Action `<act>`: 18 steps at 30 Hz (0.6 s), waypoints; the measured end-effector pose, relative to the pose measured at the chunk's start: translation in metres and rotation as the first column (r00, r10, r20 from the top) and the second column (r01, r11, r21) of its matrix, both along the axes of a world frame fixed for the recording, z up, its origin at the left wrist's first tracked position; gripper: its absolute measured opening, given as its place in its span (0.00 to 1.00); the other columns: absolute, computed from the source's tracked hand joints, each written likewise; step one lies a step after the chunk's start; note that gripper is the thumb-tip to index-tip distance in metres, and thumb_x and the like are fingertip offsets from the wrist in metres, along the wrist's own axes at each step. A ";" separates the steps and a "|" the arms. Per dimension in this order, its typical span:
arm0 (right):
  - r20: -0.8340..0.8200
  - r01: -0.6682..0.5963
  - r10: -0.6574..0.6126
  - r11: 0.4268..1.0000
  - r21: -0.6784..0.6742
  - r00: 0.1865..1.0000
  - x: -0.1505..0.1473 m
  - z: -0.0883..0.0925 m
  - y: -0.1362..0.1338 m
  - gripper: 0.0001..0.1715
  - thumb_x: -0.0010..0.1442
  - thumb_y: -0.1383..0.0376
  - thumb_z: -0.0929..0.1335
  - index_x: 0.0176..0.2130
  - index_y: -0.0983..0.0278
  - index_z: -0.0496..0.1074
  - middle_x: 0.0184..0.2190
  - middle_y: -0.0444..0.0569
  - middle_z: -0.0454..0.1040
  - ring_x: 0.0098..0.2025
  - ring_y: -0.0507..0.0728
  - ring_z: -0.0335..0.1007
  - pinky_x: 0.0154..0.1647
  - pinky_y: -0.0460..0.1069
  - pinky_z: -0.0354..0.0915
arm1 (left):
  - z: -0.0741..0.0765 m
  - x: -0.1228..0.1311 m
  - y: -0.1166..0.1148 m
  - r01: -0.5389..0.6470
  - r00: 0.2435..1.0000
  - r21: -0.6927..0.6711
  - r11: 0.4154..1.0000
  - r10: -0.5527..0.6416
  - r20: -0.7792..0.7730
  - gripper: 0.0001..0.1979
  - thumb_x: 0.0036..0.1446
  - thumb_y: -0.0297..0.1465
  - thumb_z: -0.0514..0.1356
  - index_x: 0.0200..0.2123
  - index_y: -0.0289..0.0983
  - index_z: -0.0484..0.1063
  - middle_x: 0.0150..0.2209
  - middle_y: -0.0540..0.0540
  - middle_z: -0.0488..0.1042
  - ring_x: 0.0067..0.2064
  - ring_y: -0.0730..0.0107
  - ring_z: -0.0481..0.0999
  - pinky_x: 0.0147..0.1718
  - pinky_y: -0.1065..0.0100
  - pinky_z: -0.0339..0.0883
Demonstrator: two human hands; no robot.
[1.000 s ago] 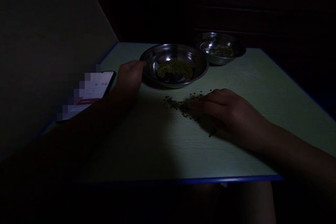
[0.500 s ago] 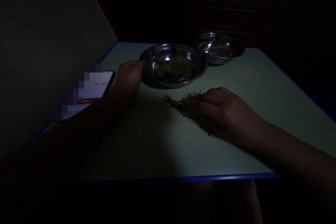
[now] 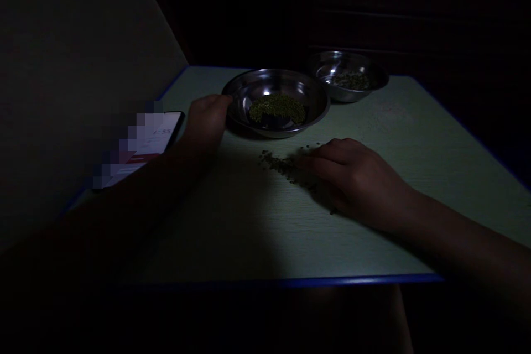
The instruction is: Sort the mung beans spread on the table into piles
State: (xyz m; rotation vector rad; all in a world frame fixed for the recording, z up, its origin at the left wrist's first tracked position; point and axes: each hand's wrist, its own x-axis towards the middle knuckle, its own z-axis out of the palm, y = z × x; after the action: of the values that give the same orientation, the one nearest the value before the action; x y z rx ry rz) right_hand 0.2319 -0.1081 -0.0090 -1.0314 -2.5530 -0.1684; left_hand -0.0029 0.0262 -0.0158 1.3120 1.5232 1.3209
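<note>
My left hand [image 3: 208, 117] is closed on the left rim of a shiny metal bowl [image 3: 277, 134], which stands upright on the table. Small green beans [image 3: 279, 106], like mung beans, lie in the bottom of that bowl. In front of it, a loose patch of the same beans [image 3: 277, 164] is spread on the tabletop. My right hand [image 3: 352, 177] rests low over the right end of this patch, fingers bent and pressed together at the beans. Whether a bean is between its fingertips is hidden in the dim light.
A second metal bowl [image 3: 349, 97] with greenish bits inside stands behind, at the right. A lit phone [image 3: 153, 141] lies by my left forearm, near the wall [image 3: 83, 38]. The pale green table [image 3: 232, 232] has a blue edge. Faint pale specks [image 3: 390, 113] lie at the right.
Almost nothing has moved. The view has shifted very slightly, my left hand stays at the bowl and my right hand stays at the loose beans. The phone's clock digits have changed.
</note>
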 end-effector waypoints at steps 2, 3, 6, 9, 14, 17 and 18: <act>-0.004 -0.011 0.011 1.000 -0.005 1.000 0.000 0.000 0.000 0.21 0.67 0.77 0.66 0.54 0.71 0.82 0.45 0.59 0.86 0.43 0.65 0.79 0.44 0.56 0.67 | 0.001 0.001 -0.001 -0.015 1.000 -0.009 1.000 0.015 0.002 0.21 0.66 0.21 0.58 0.19 0.38 0.68 0.21 0.52 0.65 0.26 0.69 0.60 0.28 0.68 0.55; -0.007 -0.017 0.017 1.000 -0.007 1.000 0.000 0.000 0.000 0.21 0.67 0.78 0.66 0.54 0.71 0.82 0.45 0.59 0.86 0.43 0.64 0.79 0.44 0.56 0.67 | 0.001 0.001 -0.002 -0.021 1.000 -0.014 1.000 0.021 0.002 0.21 0.66 0.21 0.58 0.19 0.37 0.68 0.21 0.52 0.65 0.26 0.70 0.60 0.28 0.68 0.54; -0.017 -0.038 0.037 0.999 -0.030 0.999 0.001 0.003 -0.002 0.20 0.66 0.77 0.66 0.53 0.71 0.82 0.44 0.57 0.86 0.43 0.64 0.79 0.44 0.56 0.67 | 0.005 0.003 -0.005 -0.047 0.999 -0.034 0.998 0.046 -0.013 0.22 0.66 0.21 0.58 0.18 0.37 0.67 0.21 0.52 0.64 0.26 0.70 0.60 0.29 0.67 0.54; -0.011 -0.051 0.051 0.996 -0.068 0.999 0.003 0.007 -0.005 0.19 0.64 0.76 0.68 0.51 0.71 0.82 0.42 0.57 0.86 0.42 0.65 0.79 0.43 0.57 0.69 | 0.008 0.005 -0.007 -0.067 0.997 -0.053 0.996 0.065 -0.036 0.22 0.67 0.22 0.59 0.18 0.37 0.67 0.22 0.52 0.65 0.27 0.69 0.60 0.30 0.66 0.54; -0.017 -0.042 0.042 0.999 -0.033 0.999 0.006 0.010 -0.008 0.17 0.68 0.75 0.66 0.50 0.70 0.82 0.43 0.58 0.86 0.42 0.65 0.79 0.43 0.57 0.69 | 0.007 0.005 -0.007 -0.044 0.998 -0.038 0.998 0.042 -0.048 0.23 0.67 0.20 0.58 0.17 0.38 0.67 0.22 0.52 0.65 0.28 0.69 0.60 0.31 0.66 0.55; -0.009 -0.042 0.042 0.999 -0.004 0.999 0.003 0.007 -0.007 0.19 0.72 0.75 0.64 0.54 0.69 0.82 0.44 0.58 0.86 0.43 0.64 0.80 0.43 0.56 0.70 | 0.004 0.003 -0.005 -0.036 0.999 -0.038 0.999 0.036 -0.012 0.22 0.66 0.22 0.59 0.18 0.38 0.67 0.22 0.52 0.64 0.28 0.70 0.60 0.30 0.65 0.53; 0.003 -0.040 0.040 0.999 -0.001 0.999 0.002 0.006 -0.006 0.19 0.73 0.74 0.64 0.55 0.68 0.82 0.45 0.58 0.86 0.44 0.63 0.80 0.44 0.56 0.70 | 0.004 0.003 -0.005 -0.039 0.999 -0.044 0.998 0.039 0.008 0.22 0.66 0.22 0.59 0.18 0.38 0.67 0.22 0.52 0.64 0.27 0.70 0.60 0.30 0.65 0.53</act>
State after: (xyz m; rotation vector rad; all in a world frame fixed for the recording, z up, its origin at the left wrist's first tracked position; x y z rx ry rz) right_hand 0.2340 -0.1144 -0.0033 -0.9798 -2.5745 -0.1581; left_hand 0.0001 0.0213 -0.0122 1.2539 1.5704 1.3086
